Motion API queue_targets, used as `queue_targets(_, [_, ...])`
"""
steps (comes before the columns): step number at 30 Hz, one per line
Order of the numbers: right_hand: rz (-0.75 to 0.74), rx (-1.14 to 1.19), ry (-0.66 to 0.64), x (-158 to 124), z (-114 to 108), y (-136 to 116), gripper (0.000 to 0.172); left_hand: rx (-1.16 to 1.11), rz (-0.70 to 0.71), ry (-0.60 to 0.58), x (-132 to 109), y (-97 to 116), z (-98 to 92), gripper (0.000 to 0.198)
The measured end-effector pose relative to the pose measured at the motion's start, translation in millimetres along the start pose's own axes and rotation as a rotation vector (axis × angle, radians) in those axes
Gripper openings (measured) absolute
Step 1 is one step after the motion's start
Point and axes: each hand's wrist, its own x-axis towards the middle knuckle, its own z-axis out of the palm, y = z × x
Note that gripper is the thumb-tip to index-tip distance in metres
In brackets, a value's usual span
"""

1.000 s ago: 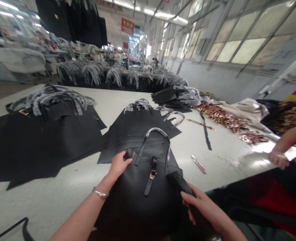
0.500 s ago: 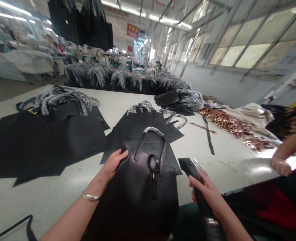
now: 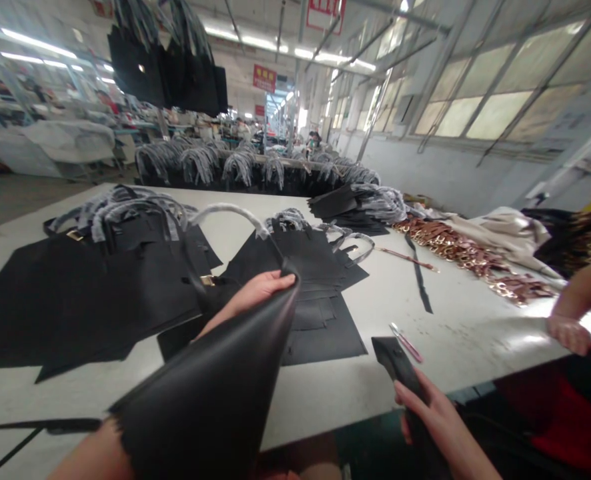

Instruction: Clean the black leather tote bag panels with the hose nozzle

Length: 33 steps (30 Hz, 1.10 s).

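My left hand [image 3: 253, 293] grips the top edge of a black leather bag panel [image 3: 215, 373], which is tilted and curled over my forearm. The panel's handle [image 3: 233, 210], wrapped in whitish film, arches up behind the hand. Low on the right, my right hand [image 3: 433, 410] is closed around a wide black leather strip [image 3: 395, 357]. A slim tool with a pink handle [image 3: 406, 343] lies on the table just beyond that strip. Behind the held panel, a stack of black bag panels [image 3: 325, 320] with wrapped handles lies on the table.
Another pile of black panels [image 3: 90, 293] covers the left side of the table [image 3: 325, 393]. Brown straps with gold rings [image 3: 455, 250] line the right edge, near a narrow black strip [image 3: 418, 273]. Another person's hand [image 3: 570, 333] rests at the right. Finished-looking black bags [image 3: 170, 73] hang above.
My left hand has swung the panel up and over, so its front with the handle now faces away. My right hand has moved slightly down and right with the strip.
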Motion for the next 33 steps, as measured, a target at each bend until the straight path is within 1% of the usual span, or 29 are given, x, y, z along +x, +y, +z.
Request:
queue_targets(1, [-0.001, -0.001, 0.001, -1.8, 0.1, -2.6, 0.078, 0.076, -0.030, -0.093, 4.3, -16.2, 15.2, 0.029])
queue_targets(2, [0.000, -0.008, -0.010, -3.4, 0.3, -5.0, 0.078, 0.158, -0.054, -0.158, 6.2, -33.1, 29.6, 0.030])
queue_targets(4, [0.005, -0.043, -0.052, -6.1, 1.3, -8.7, 0.078, 0.253, -0.075, -0.183, 2.6, -64.8, 52.3, 0.030])
queue_targets(6, [0.010, -0.084, -0.115, -7.9, 3.5, -10.2, 0.078, 0.309, -0.068, -0.154, -9.3, -90.6, 64.6, 0.023])
queue_targets(8, [0.031, -0.109, -0.196, -9.0, 7.6, -10.1, 0.075, 0.431, -0.006, -0.106, -25.4, -110.5, 68.0, 0.020])
queue_targets(11, [0.091, -0.132, -0.342, -8.3, 16.7, -9.8, 0.065, 0.818, 0.182, -0.038, -48.2, -134.6, 66.4, 0.025])
queue_targets(13, [0.141, -0.152, -0.425, -5.4, 23.5, -11.4, 0.059, 1.050, 0.298, -0.002, -58.0, -148.6, 65.9, 0.025])
queue_targets(15, [0.194, -0.175, -0.483, -0.3, 29.6, -14.9, 0.052, 1.132, 0.371, 0.030, -62.4, -159.9, 66.8, 0.025])
queue_targets(19, [0.233, -0.199, -0.533, 16.5, 40.2, -25.1, 0.037, 1.159, 0.469, 0.054, -61.2, -170.6, 68.9, 0.023])
queue_targets(23, [0.217, -0.204, -0.545, 33.1, 48.2, -32.5, 0.034, 1.186, 0.503, 0.052, -58.8, -171.2, 69.1, 0.024])
queue_targets(26, [0.207, -0.224, -0.550, 34.9, 47.0, -34.0, 0.035, 1.194, 0.491, 0.061, -59.8, -169.8, 68.9, 0.025])
queue_targets(30, [0.227, -0.275, -0.573, 28.3, 42.7, -35.3, 0.046, 1.210, 0.485, 0.059, -61.9, -165.2, 69.8, 0.024])
queue_targets(31, [0.227, -0.286, -0.572, 27.8, 44.3, -36.1, 0.047, 1.214, 0.484, 0.054, -61.9, -164.2, 70.1, 0.023])
queue_targets(33, [0.176, -0.298, -0.539, 29.8, 52.6, -38.5, 0.047, 1.223, 0.478, 0.052, -61.6, -163.8, 70.6, 0.023])
